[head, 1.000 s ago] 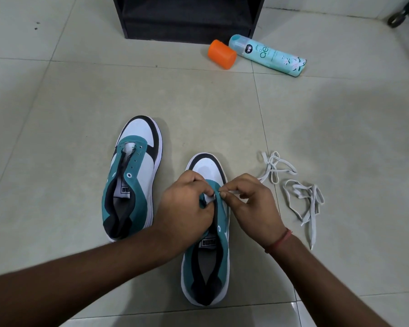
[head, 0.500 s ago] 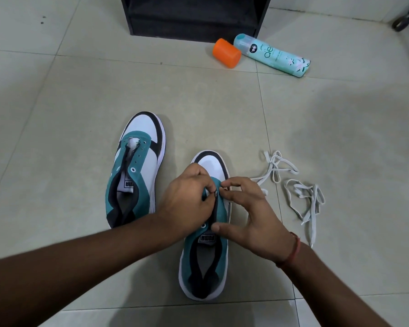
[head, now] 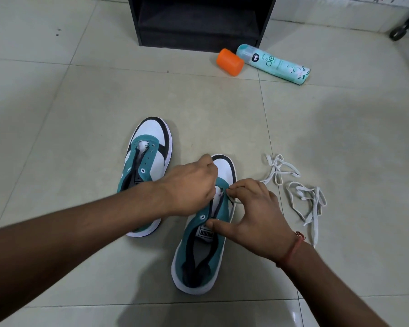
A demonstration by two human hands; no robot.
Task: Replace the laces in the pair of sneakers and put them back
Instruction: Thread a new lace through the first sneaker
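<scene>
- Two teal and white sneakers stand on the tiled floor [head: 80,114], toes pointing away from the person.
- The left sneaker [head: 149,156] has no lace in it; its eyelets are bare.
- The right sneaker [head: 203,251] is nearer to the person, just beside the left one.
- The left hand [head: 189,187] has curled fingers over the front eyelets of the right sneaker; what it grips is hidden.
- The right hand [head: 255,215] pinches a white lace [head: 232,201] with its fingertips at the front eyelets, and its thumb rests on the tongue of this sneaker.
- Loose white laces [head: 305,199] lie in a tangle on the floor, right of the right sneaker.
- One orange cap [head: 229,62] lies touching a mint-green spray can [head: 274,64], in front of a black shelf unit [head: 198,20].
</scene>
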